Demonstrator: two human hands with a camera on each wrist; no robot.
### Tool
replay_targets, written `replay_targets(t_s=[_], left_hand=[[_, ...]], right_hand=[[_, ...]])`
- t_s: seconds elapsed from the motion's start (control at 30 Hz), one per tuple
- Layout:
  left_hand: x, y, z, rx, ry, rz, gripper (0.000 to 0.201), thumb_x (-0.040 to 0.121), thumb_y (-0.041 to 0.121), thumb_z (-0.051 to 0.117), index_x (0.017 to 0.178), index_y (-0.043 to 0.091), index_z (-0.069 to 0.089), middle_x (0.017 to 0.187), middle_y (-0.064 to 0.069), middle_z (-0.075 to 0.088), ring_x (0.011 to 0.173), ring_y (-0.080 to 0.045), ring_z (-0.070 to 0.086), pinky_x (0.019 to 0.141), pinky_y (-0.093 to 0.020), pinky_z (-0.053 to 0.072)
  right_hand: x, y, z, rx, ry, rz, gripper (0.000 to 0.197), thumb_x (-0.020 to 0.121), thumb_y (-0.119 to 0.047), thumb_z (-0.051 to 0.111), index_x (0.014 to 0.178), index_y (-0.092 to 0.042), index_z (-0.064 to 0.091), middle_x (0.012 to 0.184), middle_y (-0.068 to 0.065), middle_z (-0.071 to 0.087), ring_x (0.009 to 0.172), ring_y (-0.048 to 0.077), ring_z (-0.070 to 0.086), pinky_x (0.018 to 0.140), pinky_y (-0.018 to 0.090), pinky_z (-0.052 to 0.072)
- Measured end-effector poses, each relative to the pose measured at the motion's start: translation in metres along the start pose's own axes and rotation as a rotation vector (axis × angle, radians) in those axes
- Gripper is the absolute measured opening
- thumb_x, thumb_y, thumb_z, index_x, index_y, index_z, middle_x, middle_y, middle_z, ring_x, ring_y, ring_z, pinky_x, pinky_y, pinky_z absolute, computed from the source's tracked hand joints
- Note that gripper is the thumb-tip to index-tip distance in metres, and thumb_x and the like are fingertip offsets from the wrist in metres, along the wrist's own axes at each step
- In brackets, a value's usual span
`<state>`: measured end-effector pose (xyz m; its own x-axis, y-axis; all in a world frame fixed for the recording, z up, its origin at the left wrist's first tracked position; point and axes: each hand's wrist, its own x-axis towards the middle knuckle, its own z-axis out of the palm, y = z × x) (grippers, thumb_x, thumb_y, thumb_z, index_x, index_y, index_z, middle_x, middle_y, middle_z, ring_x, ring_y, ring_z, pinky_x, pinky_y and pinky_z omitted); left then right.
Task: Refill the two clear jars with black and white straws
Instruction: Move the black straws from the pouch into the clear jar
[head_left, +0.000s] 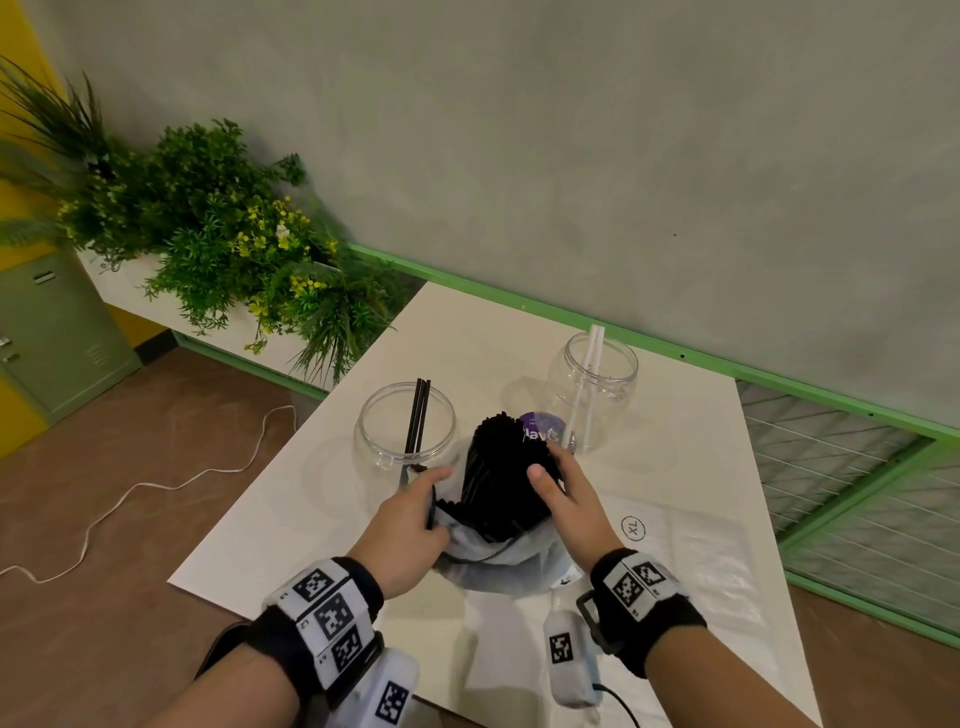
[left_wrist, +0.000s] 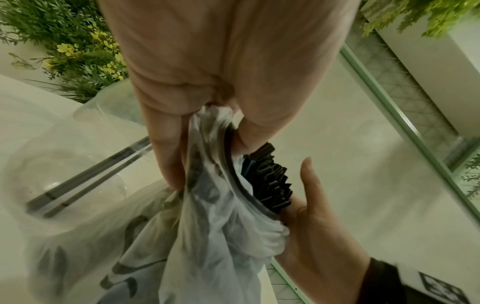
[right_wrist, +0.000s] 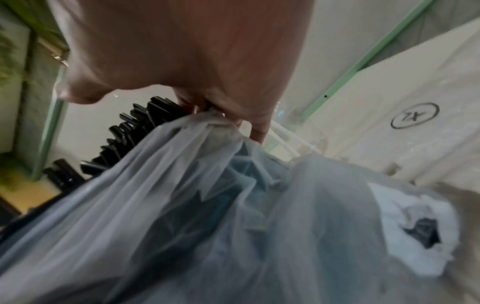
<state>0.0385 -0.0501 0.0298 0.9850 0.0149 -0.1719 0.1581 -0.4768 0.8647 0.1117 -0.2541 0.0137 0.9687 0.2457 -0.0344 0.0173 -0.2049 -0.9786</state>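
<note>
A bundle of black straws (head_left: 501, 473) sticks out of a thin whitish plastic bag (head_left: 488, 558) on the white table (head_left: 291, 499). My left hand (head_left: 410, 514) pinches the bag's left edge (left_wrist: 205, 131). My right hand (head_left: 563, 493) grips the right side of the bundle and the bag's rim (right_wrist: 213, 119). The left clear jar (head_left: 405, 423) holds two black straws (head_left: 418, 415). The right clear jar (head_left: 592, 384) holds two white straws (head_left: 589, 374). Black straw ends (left_wrist: 272, 179) show beside my left thumb.
A flat clear bag marked XL (head_left: 675, 551) lies on the table at the right. A purple lid (head_left: 540, 428) sits behind the bundle. Green plants (head_left: 218, 234) stand off the table's left. A green rail (head_left: 675, 353) runs along the wall. A white cable (head_left: 156, 488) lies on the floor.
</note>
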Motion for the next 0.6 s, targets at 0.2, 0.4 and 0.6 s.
replay_targets(t_s=[0.2, 0.4, 0.6], left_hand=[[-0.001, 0.003, 0.000, -0.042, -0.040, 0.003, 0.067, 0.082, -0.001, 0.049, 0.142, 0.026, 0.034, 0.130, 0.006, 0.054, 0.121, -0.009, 0.050, 0.099, -0.023, 0.041], [-0.002, 0.005, -0.001, -0.081, -0.053, -0.022, 0.067, 0.082, 0.003, 0.049, 0.143, 0.028, 0.032, 0.135, 0.006, 0.050, 0.123, -0.014, 0.049, 0.103, -0.037, 0.044], [-0.002, 0.004, -0.002, -0.145, -0.063, -0.038, 0.071, 0.072, 0.017, 0.048, 0.139, 0.034, 0.035, 0.130, 0.006, 0.054, 0.116, -0.018, 0.055, 0.095, -0.046, 0.050]], right_hand=[[-0.011, 0.011, -0.005, -0.203, -0.078, -0.144, 0.072, 0.072, -0.028, 0.083, 0.132, -0.027, 0.044, 0.122, -0.016, 0.058, 0.115, -0.004, 0.053, 0.096, 0.014, 0.043], [-0.009, 0.009, -0.006, -0.202, 0.044, -0.110, 0.029, 0.092, -0.022, 0.063, 0.119, -0.026, 0.056, 0.113, -0.012, 0.065, 0.103, -0.006, 0.058, 0.092, 0.027, 0.047], [-0.036, 0.002, -0.005, -0.501, 0.351, -0.460, 0.046, 0.082, -0.046, 0.063, 0.119, -0.020, 0.053, 0.119, -0.008, 0.047, 0.112, 0.008, 0.042, 0.098, 0.012, 0.030]])
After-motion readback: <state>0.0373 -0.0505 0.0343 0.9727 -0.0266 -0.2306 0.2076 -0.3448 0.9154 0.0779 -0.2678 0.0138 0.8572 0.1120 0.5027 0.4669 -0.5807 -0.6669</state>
